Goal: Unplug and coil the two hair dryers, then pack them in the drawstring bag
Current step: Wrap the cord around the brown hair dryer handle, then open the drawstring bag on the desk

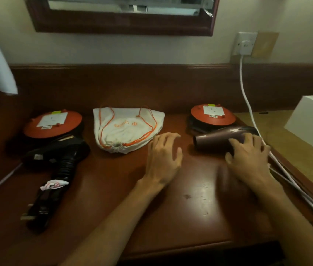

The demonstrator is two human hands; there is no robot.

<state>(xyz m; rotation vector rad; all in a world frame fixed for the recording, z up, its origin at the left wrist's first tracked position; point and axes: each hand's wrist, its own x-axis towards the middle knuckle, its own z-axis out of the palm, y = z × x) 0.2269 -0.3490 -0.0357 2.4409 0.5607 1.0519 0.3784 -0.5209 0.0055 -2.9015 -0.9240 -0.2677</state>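
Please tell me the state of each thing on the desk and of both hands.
drawstring bag: lying flat, drawn closed.
black hair dryer: lying on the desk, untouched.
purple hair dryer: lying on its side under the right hand.
white cord: plugged into the wall socket.
left hand: open, holding nothing.
right hand: resting on the purple dryer.

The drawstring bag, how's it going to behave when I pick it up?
The bag lies flat and creased, so it will probably flop and sag. It looks empty, so likely light. Its orange cords trail loose and may dangle or snag.
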